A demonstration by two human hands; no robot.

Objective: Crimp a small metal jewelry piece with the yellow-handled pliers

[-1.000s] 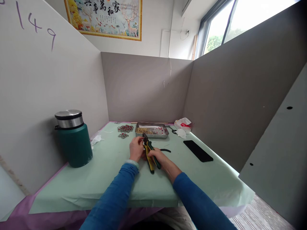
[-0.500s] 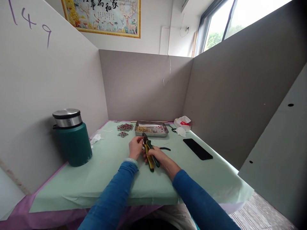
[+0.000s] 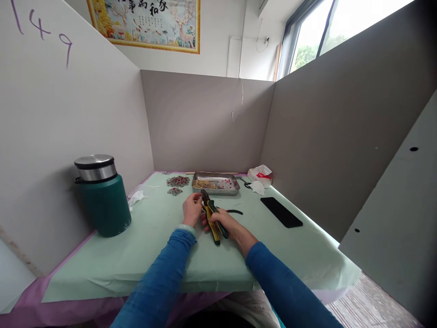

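Note:
My right hand [image 3: 223, 221] is wrapped round the yellow and dark green handles of a pair of pliers [image 3: 214, 219]. The dark jaws of the pliers point away from me and slightly left, up against the fingertips of my left hand [image 3: 192, 209]. Those left fingers are pinched together at the jaws, and whatever they hold is too small to make out. Just past the hands stands a metal tray [image 3: 215, 192] with gold-coloured bits on its left and red and clear pieces on its right. A curved black handle [image 3: 235, 211] of another tool lies beyond my right hand.
Left of the tray lie a larger pile of red and silver pieces [image 3: 178, 181] and a smaller pile [image 3: 175, 191]. A green flask [image 3: 105, 205] stands at the left. At the right are a black phone-like slab [image 3: 282, 212], scissors [image 3: 246, 183], a crumpled tissue [image 3: 257, 187] and a white bag [image 3: 260, 175].
The jaws of the pliers have swung slightly left, and my left hand has shifted a little left with them. My right hand keeps its grip on the handles.

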